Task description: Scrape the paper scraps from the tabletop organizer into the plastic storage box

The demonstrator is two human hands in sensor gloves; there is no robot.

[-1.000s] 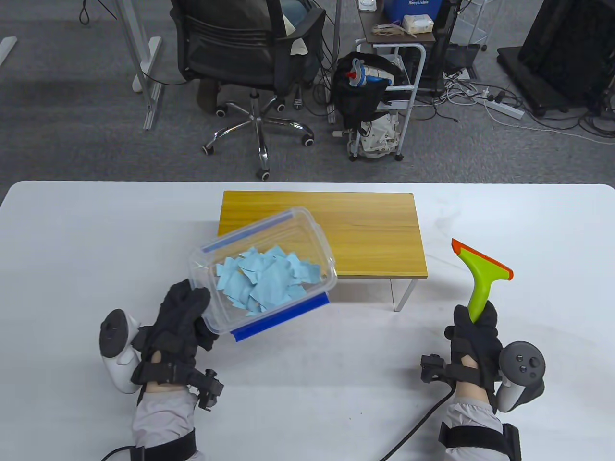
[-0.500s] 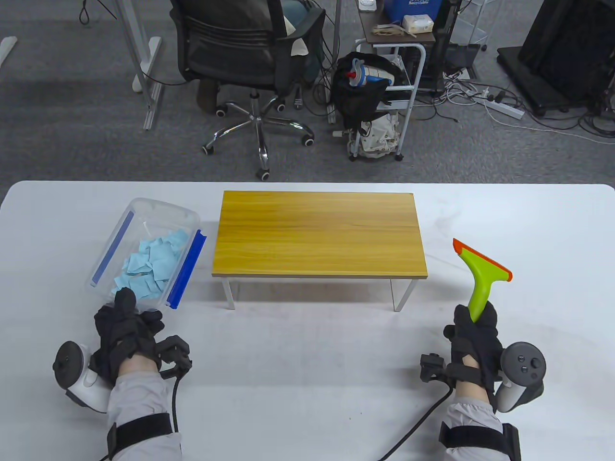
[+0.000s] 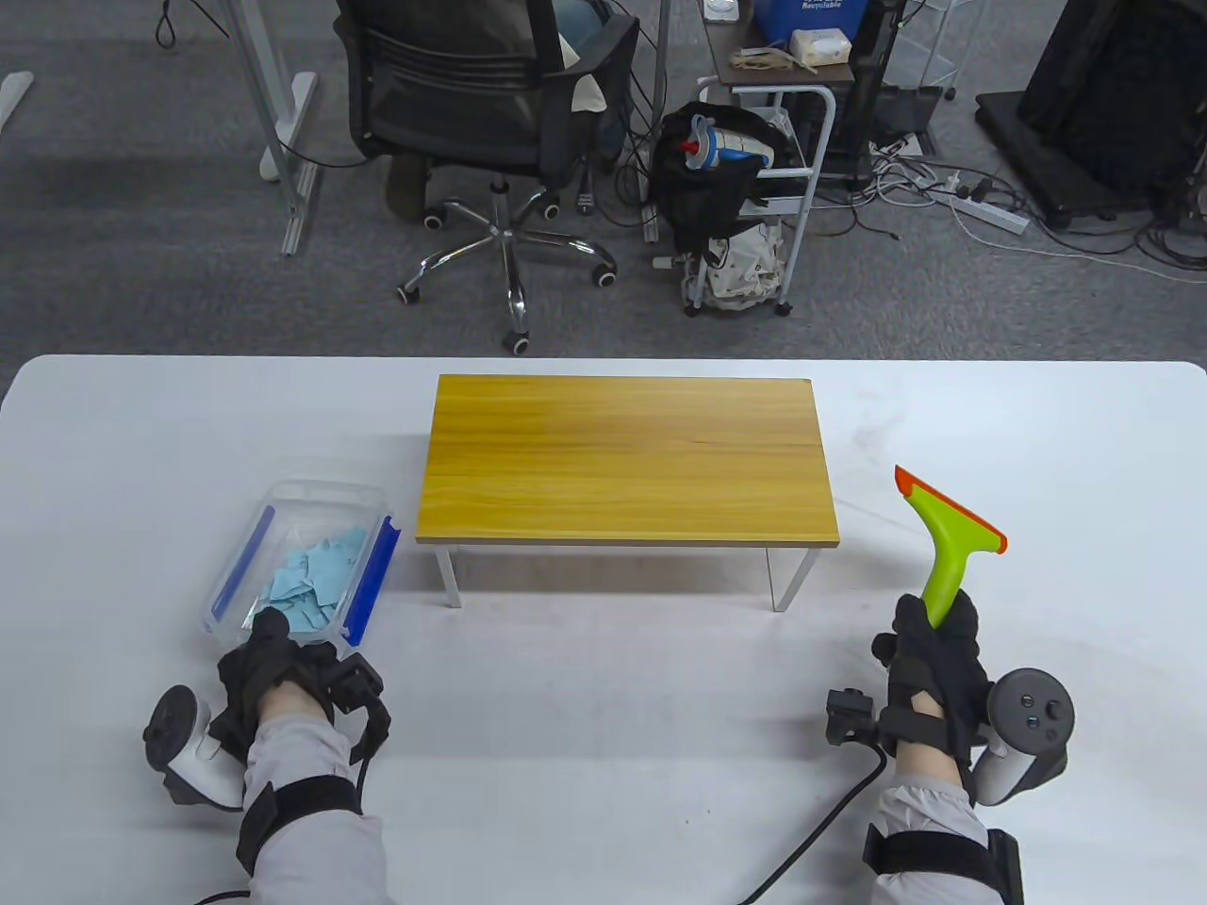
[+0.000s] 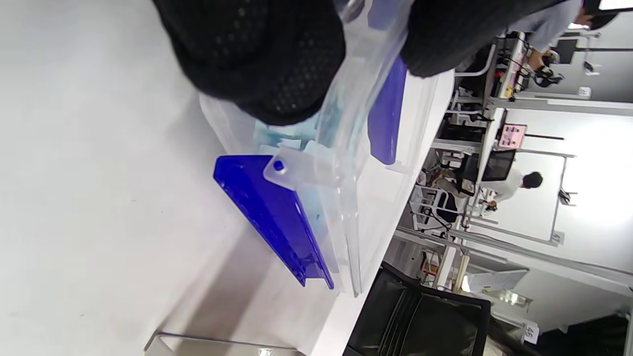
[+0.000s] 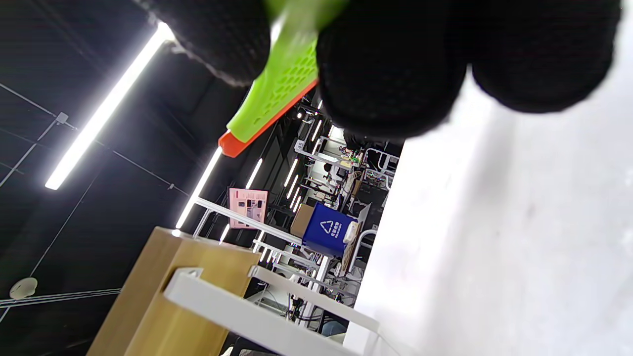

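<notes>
Left hand [image 3: 273, 660] grips the near short end of the plastic storage box [image 3: 325, 500], fingers curled over its rim; the left wrist view shows one gloved fingertip [image 4: 267, 64] on the outer wall and another inside, pinching the clear plastic. The box sits on the white table [image 3: 603, 754] at about 9 o'clock from the tabletop organizer [image 3: 627, 462], just beside its left legs but not touching as far as I can tell. Its long axis runs from 7 o'clock to 1 o'clock, blue clip strips [image 3: 370, 580] along both long sides. Blue paper scraps [image 3: 316, 580] lie heaped inside, toward the near end. The wooden top of the organizer shows no scraps (judging by that, the scraping is done and what is left is setting things down). Right hand [image 3: 934, 665] is closed around the green handle of the scraper [image 3: 948, 542], blade end pointing to 12 o'clock and tilted a little left, raised off the table; it stands at 4 o'clock from the organizer, well apart from the box. The relation that matters: the box lies straight ahead of the left hand at its 12 o'clock, already under its fingers, so any release or nudge belongs to the left hand. The right would have to cross the whole organizer to reach it.
</notes>
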